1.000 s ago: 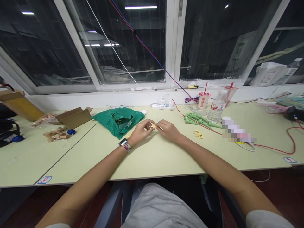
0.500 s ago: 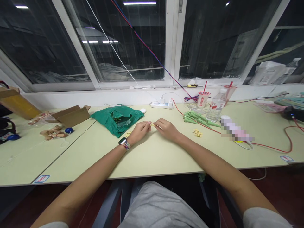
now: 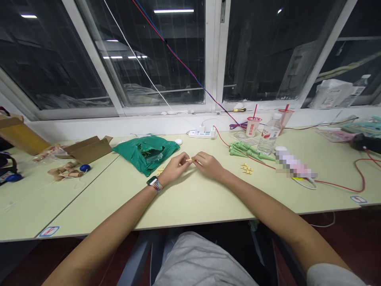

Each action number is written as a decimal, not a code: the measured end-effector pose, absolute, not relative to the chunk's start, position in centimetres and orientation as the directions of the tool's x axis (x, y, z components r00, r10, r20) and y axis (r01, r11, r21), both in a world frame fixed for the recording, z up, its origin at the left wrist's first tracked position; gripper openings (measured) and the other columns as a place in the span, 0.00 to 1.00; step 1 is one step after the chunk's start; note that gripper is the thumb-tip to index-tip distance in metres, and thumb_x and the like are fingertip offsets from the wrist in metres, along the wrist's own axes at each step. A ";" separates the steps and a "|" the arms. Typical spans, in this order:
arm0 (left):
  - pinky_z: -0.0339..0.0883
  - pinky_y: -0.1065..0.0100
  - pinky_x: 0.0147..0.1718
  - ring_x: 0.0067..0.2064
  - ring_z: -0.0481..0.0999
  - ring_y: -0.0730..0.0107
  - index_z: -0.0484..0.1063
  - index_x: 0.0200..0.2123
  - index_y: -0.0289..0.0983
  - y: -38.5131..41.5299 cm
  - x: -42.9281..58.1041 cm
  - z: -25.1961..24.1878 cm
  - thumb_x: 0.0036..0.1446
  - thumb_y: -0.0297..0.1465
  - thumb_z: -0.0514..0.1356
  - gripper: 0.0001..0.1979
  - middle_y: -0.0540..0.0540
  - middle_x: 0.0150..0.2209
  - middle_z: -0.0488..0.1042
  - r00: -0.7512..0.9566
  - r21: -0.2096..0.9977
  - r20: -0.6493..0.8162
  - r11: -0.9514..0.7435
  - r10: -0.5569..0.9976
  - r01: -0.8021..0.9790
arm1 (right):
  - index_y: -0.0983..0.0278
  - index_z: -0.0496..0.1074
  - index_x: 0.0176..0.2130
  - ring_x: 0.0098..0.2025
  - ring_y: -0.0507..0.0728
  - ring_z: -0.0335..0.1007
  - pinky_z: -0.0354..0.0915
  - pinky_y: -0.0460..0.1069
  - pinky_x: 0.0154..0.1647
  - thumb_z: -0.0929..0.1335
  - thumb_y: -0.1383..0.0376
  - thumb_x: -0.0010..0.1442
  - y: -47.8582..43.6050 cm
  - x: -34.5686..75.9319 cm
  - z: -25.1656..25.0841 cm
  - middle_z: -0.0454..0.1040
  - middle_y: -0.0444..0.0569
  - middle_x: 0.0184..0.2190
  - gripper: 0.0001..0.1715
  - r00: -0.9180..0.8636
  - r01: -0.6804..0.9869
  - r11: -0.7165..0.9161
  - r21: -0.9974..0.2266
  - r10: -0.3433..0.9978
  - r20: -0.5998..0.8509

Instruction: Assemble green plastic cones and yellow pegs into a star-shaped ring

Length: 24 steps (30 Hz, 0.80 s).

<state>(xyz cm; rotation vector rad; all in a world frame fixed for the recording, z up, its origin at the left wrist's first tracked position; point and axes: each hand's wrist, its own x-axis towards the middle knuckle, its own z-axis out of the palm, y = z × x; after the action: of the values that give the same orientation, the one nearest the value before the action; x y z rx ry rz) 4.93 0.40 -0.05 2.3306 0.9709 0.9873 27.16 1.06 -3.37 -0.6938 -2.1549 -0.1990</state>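
Front tabletop [image 3: 193, 204] open; green bag [image 3: 128, 153] blocks back left; yellow pieces [image 3: 247, 168], bottle [image 3: 268, 138] obstruct right.

Kinda uncurled the left hand [image 3: 175, 167] from that tight tuck half a second ago, with fingers [image 3: 182, 155] now arched around 11 o'clock from the yellow piece [image 3: 189, 160]. Also turned the view slightly toward 3 o'clock.

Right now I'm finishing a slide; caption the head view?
Left hand and right hand hold a small yellow piece between them, near a green bag.
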 end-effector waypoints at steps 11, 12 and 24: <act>0.60 0.64 0.34 0.31 0.68 0.68 0.69 0.33 0.39 -0.1 5.0 0.4 0.76 0.44 0.51 0.21 0.51 0.27 0.69 0.497 0.587 0.429 -0.651 0.755 0.482 | 0.62 0.74 0.46 0.46 0.60 0.75 0.70 0.53 0.45 0.63 0.66 0.77 0.9 27.2 -3.2 0.79 0.53 0.41 0.10 -0.519 0.567 0.819 -0.084 0.435 0.736; 0.61 0.64 0.34 0.32 0.69 0.67 0.70 0.36 0.39 0.0 5.0 0.3 0.75 0.45 0.53 0.18 0.51 0.29 0.71 0.492 0.592 0.441 -0.655 0.751 0.469 | 0.62 0.74 0.46 0.45 0.60 0.75 0.70 0.53 0.45 0.63 0.66 0.77 0.9 27.2 -3.2 0.79 0.53 0.41 0.10 -0.516 0.569 0.818 -0.084 0.434 0.739; 0.62 0.64 0.35 0.33 0.71 0.67 0.69 0.33 0.39 0.3 5.1 0.2 0.75 0.42 0.54 0.18 0.49 0.30 0.74 0.474 0.532 0.496 -0.686 0.728 0.496 | 0.62 0.74 0.46 0.46 0.59 0.74 0.68 0.52 0.45 0.64 0.67 0.76 0.8 27.4 -3.2 0.78 0.53 0.41 0.09 -0.524 0.567 0.819 -0.082 0.437 0.731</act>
<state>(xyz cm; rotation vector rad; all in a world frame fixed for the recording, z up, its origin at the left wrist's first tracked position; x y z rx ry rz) 5.05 0.28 0.24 2.4105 1.0364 1.0364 27.36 0.81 -3.24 -0.7332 -2.2057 -0.2111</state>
